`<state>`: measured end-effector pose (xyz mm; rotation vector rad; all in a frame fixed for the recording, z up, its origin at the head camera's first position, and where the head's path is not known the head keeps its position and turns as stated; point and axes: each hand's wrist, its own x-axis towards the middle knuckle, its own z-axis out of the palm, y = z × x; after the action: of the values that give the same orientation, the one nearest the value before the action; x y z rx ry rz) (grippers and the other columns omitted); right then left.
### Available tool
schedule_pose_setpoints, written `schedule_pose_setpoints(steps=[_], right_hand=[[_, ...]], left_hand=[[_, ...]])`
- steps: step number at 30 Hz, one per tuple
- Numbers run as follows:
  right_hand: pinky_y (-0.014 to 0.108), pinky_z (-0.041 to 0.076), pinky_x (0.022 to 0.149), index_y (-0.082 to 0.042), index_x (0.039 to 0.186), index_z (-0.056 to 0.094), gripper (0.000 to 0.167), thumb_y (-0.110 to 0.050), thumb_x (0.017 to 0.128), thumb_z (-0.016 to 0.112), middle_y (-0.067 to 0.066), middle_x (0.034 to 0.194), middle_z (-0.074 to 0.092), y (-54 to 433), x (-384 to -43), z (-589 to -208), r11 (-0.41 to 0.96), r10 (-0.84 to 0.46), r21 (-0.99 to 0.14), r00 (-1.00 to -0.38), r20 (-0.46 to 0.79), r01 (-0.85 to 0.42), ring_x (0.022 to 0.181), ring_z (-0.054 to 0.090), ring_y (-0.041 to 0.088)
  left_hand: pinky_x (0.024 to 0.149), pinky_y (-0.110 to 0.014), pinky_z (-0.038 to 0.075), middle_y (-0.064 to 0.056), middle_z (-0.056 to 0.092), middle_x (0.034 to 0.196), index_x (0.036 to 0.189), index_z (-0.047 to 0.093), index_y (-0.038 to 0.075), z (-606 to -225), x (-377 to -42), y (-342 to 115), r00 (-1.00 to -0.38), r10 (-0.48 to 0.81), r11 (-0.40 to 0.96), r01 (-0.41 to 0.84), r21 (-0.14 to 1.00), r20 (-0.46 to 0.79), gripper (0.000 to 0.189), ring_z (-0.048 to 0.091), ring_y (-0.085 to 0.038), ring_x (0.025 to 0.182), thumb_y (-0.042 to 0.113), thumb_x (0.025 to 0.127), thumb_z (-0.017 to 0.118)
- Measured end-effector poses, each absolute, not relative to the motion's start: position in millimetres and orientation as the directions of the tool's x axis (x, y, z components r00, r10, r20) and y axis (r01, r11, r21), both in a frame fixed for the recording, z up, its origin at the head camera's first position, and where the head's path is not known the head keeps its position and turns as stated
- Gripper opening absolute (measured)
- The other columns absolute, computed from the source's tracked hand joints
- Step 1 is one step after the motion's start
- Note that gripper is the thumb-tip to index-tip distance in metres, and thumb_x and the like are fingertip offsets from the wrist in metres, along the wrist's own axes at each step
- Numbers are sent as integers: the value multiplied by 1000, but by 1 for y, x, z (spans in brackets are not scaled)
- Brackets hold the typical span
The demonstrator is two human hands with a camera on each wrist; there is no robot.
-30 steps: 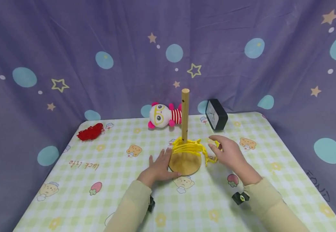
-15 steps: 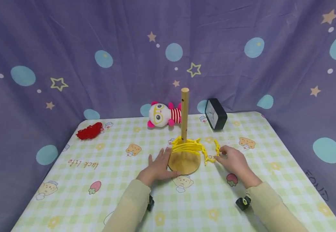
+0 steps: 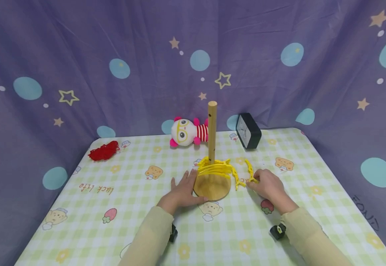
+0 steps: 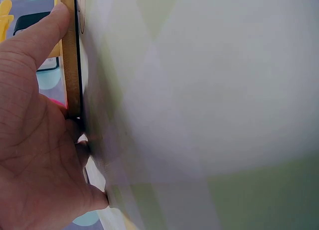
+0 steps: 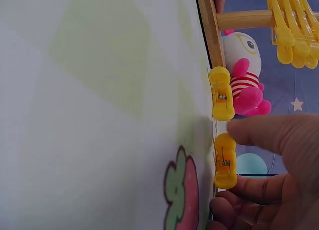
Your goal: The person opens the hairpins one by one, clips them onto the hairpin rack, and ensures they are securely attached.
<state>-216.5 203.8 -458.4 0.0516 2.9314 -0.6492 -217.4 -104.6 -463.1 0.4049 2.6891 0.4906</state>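
A round wooden base (image 3: 212,187) carries an upright wooden pole (image 3: 212,129). My left hand (image 3: 181,192) rests against the base's left side, fingers spread and thumb at its front edge. Several long, curved yellow clips (image 3: 214,169) lie bunched across the pole just above the base. On the cloth to the right are two more: one yellow spring clip (image 5: 222,94) near the base and another yellow spring clip (image 5: 225,161) beside it. My right hand (image 3: 267,184) pinches the end of the farther-right one between thumb and finger; its spring shows in the right wrist view.
Behind the pole lies a pink and white plush toy (image 3: 184,132). A black clock (image 3: 249,131) stands at the back right, and a red netted bundle (image 3: 104,151) lies at the back left. A purple curtain (image 3: 146,66) backs the checked tablecloth (image 3: 129,199).
My right hand has come down and closed on the end of the right loose clip. The two loose clips now show a gap between them. The left hand stays put.
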Motion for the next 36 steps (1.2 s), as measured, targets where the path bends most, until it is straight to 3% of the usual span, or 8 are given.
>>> schedule_pose_setpoints(steps=[7, 21, 28, 36], right_hand=[[35, 37, 62, -2, 97, 62, 40, -35, 81, 77, 9, 86, 51, 203, -217, -459, 908, 18, -411, -990, -142, 76, 73, 47, 24], [36, 41, 63, -3, 102, 63, 41, -36, 83, 76, 8, 88, 56, 204, -217, -462, 911, 36, -403, -992, -124, 83, 74, 49, 24], [46, 49, 73, -4, 113, 65, 38, -28, 85, 73, 13, 103, 69, 215, -210, -456, 863, 65, -503, -997, 41, 35, 84, 63, 29], [41, 47, 63, -3, 129, 58, 37, -15, 95, 62, 18, 98, 66, 226, -202, -436, 812, 28, -572, -971, 239, -117, 79, 62, 28]], left_hand=[[113, -63, -6, 0, 4, 164, 159, 5, 18, -462, -217, -104, -889, 341, 896, 209, 392, -305, 111, 1, -23, 150, 69, 79, 64], [113, -63, -5, -2, 4, 164, 158, 6, 17, -460, -216, -103, -888, 346, 894, 214, 393, -302, 111, 2, -24, 150, 69, 79, 64], [113, -63, -5, -2, 4, 164, 158, 5, 17, -462, -217, -103, -888, 340, 899, 211, 384, -309, 110, 2, -25, 150, 68, 80, 63], [113, -63, -5, -2, 5, 164, 159, 6, 18, -459, -215, -103, -890, 335, 900, 204, 385, -311, 110, 3, -25, 150, 68, 79, 65]])
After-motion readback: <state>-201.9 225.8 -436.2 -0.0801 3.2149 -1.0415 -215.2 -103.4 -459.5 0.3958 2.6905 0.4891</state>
